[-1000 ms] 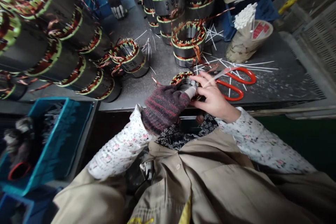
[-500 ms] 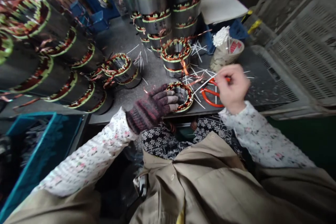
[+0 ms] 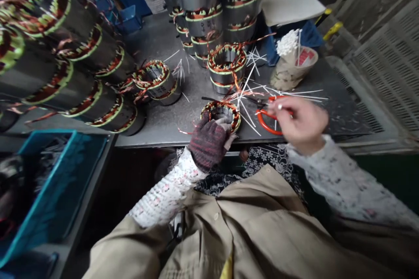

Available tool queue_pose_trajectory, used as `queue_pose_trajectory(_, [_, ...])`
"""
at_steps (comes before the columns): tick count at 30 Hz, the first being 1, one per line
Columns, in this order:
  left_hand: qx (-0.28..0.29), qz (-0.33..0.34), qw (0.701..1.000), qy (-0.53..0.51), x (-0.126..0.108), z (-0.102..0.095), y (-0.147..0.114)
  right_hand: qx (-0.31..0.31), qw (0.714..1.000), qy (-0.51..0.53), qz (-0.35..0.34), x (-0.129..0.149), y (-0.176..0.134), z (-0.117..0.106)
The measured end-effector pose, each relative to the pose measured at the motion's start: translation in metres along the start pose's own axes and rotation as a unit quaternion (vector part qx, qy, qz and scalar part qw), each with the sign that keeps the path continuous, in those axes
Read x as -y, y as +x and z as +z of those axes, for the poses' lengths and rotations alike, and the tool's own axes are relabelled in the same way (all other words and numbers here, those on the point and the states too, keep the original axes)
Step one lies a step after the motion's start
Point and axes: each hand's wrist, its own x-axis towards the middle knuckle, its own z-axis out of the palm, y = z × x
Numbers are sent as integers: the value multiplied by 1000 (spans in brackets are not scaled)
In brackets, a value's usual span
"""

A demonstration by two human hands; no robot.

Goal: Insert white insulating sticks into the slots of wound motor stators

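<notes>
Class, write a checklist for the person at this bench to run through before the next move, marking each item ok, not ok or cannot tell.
1. Left hand on the copper-wound ring: ok; it lies gloved over the near left side.
2. Ring on the bench: ok, though close to the front edge.
3. Right hand gripping the scissors: cannot tell; it overlaps the red handles.
4. Loose white strips away from the ring: not ok; some lie right beside it.
5. Spare strips within sight: ok; a white bundle stands in the holder.
</notes>
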Motion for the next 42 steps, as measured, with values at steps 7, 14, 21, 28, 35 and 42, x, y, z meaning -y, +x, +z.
queue_pose_trajectory(7, [-3,-32,999,30,-4,1,2,110,975,143,-134,20,-73,4])
queue_pose_trajectory(14, [-20,-46,999,6,-6,3,4,167,972,144,-86,18,-66,7])
queue_pose_trajectory(21, [-33,-163,953,-253,-7,9,0,93,975,189,76,42,-40,44])
queue_pose_trajectory(28, [-103,-106,958,-244,-3,8,2,110,978,160,74,56,-27,43])
queue_pose_trajectory(35, [-114,-88,961,-235,0,13,2,121,983,101,93,42,-27,53])
queue_pose_trajectory(42, [-95,-83,962,-241,-2,7,3,92,980,166,55,53,-31,41])
